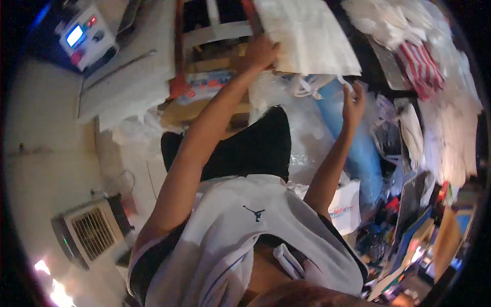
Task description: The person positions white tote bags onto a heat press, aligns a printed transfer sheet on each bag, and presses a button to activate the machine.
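Note:
At the top centre, my left hand reaches to the left edge of a flat, white sheet-like stack. It touches or hovers just over that edge; motion blur hides how its fingers are set. My right hand is raised near the stack's lower right corner, fingers apart and curved upward. A thin white strip shows by its fingertips, and whether they touch it is unclear. Left of the stack stands a reddish-brown frame with a pale crossbar. Below the stack lie clear plastic wrapping and a long blue roll-like bundle.
A control box with a lit screen sits at the upper left, beside a pale board. A vented machine is at the lower left. White plastic bags and red-striped cloth are piled on the right, above assorted clutter.

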A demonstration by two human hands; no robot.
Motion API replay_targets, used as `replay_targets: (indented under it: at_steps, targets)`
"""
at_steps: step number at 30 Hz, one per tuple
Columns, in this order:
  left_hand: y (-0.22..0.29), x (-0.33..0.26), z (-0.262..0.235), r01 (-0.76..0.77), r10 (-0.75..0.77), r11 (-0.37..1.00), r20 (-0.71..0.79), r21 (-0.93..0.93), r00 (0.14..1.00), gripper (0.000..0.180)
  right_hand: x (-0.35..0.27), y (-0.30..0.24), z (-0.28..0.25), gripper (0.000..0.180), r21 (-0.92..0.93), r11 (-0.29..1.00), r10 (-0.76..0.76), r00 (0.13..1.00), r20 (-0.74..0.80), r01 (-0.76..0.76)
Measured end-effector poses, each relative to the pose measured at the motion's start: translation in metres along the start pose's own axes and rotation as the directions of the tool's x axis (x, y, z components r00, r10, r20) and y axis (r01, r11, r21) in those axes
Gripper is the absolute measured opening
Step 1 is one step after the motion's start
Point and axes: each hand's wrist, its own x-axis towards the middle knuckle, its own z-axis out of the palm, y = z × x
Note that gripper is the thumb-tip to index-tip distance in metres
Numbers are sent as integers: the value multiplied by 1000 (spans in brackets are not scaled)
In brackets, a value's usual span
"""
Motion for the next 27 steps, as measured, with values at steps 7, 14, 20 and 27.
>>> replay_targets:
  at_steps: [7, 14, 20, 27]
  targets:
    - [-106, -69, 2, 182, -196, 976, -130, -116, 972, 32, -22, -19, 9, 40, -471, 841, -401, 891, -212, 266]
    - [-314, -148, -30, 438, -426, 865, -101, 246, 899, 38, 85, -126, 142, 55, -201, 757, -617, 782, 94, 622]
    - [-343, -155, -30, 443, -469, 836, 3, 323, 883, 44, 116, -52, 227, 74, -488, 544, -492, 731, 474, 682]
    - [-354, -165, -42, 459, -493, 828, 28, 322, 870, 51, 114, -54, 240, 72, -439, 568, -469, 712, 523, 696]
